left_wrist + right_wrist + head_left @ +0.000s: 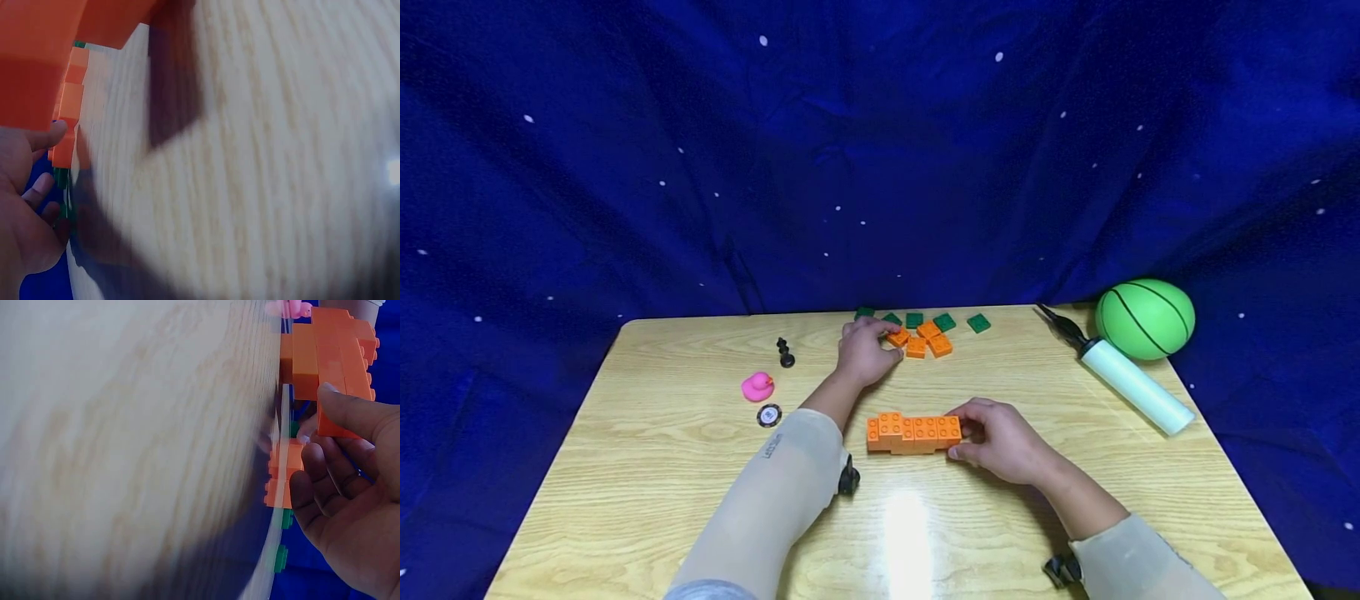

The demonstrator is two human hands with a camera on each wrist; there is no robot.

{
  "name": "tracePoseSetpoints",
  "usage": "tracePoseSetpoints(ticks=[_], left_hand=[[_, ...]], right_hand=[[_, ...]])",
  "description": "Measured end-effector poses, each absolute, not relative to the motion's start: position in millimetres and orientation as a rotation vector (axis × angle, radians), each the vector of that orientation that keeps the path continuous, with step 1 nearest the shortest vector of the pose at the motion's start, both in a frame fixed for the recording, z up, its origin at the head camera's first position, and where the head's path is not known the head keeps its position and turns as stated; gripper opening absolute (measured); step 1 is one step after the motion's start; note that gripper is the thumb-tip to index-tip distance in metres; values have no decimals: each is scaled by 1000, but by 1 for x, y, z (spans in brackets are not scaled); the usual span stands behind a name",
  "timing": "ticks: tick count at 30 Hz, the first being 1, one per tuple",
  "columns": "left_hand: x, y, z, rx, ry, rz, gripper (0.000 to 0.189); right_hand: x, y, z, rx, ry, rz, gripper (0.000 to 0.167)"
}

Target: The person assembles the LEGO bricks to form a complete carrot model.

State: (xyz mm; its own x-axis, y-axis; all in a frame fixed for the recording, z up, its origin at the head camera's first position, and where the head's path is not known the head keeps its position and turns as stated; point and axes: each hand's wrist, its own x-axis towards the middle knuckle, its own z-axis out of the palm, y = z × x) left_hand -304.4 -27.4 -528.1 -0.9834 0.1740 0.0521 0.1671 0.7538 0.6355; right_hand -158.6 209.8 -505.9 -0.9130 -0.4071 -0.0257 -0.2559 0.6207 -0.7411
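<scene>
A long build of joined orange toy bricks (917, 432) is in front of me, with a raised brick near its left part. My right hand (1003, 440) grips its right end, thumb on the near side, as the right wrist view also shows; the other fingers curve loosely below. At the back, my left hand (868, 352) reaches to a loose orange brick (898, 338), index fingertip at its top and thumb beside its near edge. Other orange bricks (916, 347) lie just right of it. In the left wrist view, the fingers of the left hand (28, 206) are spread near the bricks.
Several green bricks (943, 322) line the back edge. On the left are a black chess piece (785, 353), a pink rubber duck (758, 387) and a poker chip (769, 415). A hand pump (1135, 385) and a green ball (1146, 319) lie at the right. A blue curtain (880, 167) hangs behind.
</scene>
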Motion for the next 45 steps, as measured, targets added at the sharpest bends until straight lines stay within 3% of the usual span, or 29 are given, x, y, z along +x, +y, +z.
tracePoseSetpoints(ticks=[20, 45], left_hand=[[-300, -46, -531, 423, 2927, 1098, 17], [-275, -60, -529, 471, 2863, 1232, 16]], right_hand=[[-159, 210, -506, -562, 2663, -1174, 34], [-157, 210, -507, -544, 2654, -1184, 33]])
